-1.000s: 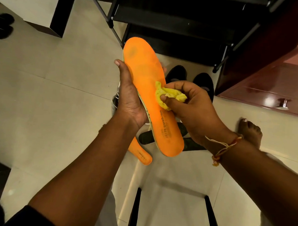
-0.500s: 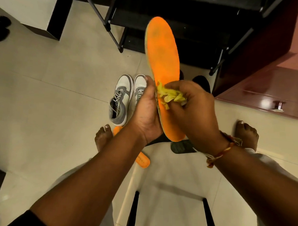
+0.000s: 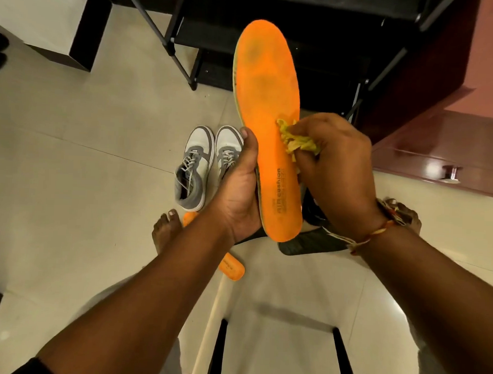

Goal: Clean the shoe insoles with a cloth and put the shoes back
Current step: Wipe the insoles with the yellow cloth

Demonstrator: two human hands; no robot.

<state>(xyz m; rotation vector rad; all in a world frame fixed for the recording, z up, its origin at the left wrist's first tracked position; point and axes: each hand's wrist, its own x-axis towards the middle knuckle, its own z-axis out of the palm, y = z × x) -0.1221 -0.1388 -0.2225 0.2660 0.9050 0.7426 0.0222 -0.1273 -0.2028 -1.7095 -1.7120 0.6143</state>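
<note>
My left hand [image 3: 239,192] grips an orange insole [image 3: 265,83] by its heel half, the toe end pointing up and away from me. My right hand [image 3: 334,165] pinches a crumpled yellow cloth [image 3: 294,139] and presses it against the middle of the insole's face. Dark smudges mark the toe area. A second orange insole [image 3: 232,266] lies on the floor, mostly hidden under my left forearm. A pair of grey and white sneakers [image 3: 196,167] stands on the tiles to the left of my hands.
A black metal shoe rack [image 3: 207,32] stands ahead. A dark insole [image 3: 307,246] lies on the floor under my right wrist. A reddish wooden cabinet [image 3: 438,155] is at the right. My bare feet [image 3: 164,228] rest on the tiles; black chair legs [image 3: 218,352] are near me.
The insole turned from slanting left to nearly upright and shifted right, uncovering the sneakers. The cloth stayed on the insole's middle, now a little nearer the toe end.
</note>
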